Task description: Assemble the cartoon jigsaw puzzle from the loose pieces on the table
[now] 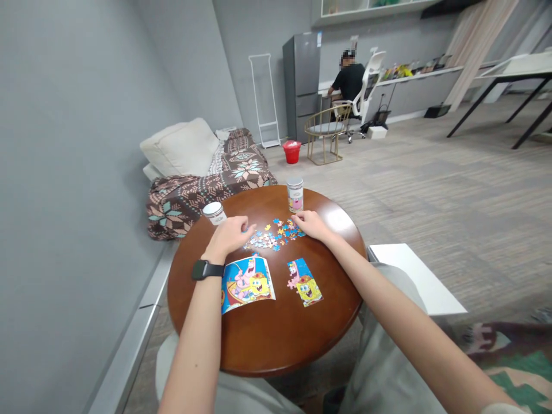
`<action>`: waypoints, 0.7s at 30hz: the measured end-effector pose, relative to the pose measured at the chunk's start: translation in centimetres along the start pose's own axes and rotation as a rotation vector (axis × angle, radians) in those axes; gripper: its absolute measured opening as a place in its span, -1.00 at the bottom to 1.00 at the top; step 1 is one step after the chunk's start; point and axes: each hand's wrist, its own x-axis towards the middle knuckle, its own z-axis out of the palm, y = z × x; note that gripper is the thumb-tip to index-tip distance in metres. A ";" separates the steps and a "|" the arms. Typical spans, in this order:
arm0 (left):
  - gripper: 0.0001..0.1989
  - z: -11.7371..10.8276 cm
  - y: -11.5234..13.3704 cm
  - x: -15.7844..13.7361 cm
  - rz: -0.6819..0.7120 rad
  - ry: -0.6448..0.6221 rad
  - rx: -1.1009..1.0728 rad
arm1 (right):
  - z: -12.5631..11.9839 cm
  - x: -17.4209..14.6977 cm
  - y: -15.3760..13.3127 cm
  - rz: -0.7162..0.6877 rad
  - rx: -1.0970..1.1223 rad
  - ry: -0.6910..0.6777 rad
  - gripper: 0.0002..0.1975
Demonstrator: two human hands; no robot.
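Note:
Loose jigsaw puzzle pieces (264, 240) lie in a spread heap on the round brown table (267, 345). My left hand (230, 234), a dark watch on its wrist, is curled closed at the heap's left edge; what its fingers hold, if anything, is hidden. At the heap's right side my right hand (311, 224) bends its fingers closed over several pieces, and its fingertips are too small to make out. Nearer me lies a cartoon picture sheet (250, 284), partly covered by my left forearm. Right of it sits a joined section of puzzle (305, 283) with an uneven left edge.
A lidded jar (295, 195) stands at the table's far edge, and another jar (214, 213) is beside my left hand. Beyond are a covered couch (228, 167), a red bucket (292, 152) and a seated person (351, 80). A white board (414, 276) is at right.

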 end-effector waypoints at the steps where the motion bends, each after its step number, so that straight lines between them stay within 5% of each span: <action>1: -0.71 0.4 -0.6 -0.2 0.002 0.082 0.026 | 0.0 0.0 0.0 0.000 0.006 -0.002 -0.64; 6: -0.68 1.9 -2.5 -1.7 0.051 0.123 0.043 | 0.5 -0.4 -0.7 -0.091 0.099 -0.065 -0.64; 12: -0.59 1.7 -1.9 -1.8 0.070 0.074 0.019 | 2.1 -1.6 -2.5 -0.447 0.062 -0.156 -0.80; 21: -0.55 1.9 -1.3 -1.8 0.069 0.058 -0.066 | 2.7 -2.0 -3.0 -0.503 -0.015 -0.204 -0.78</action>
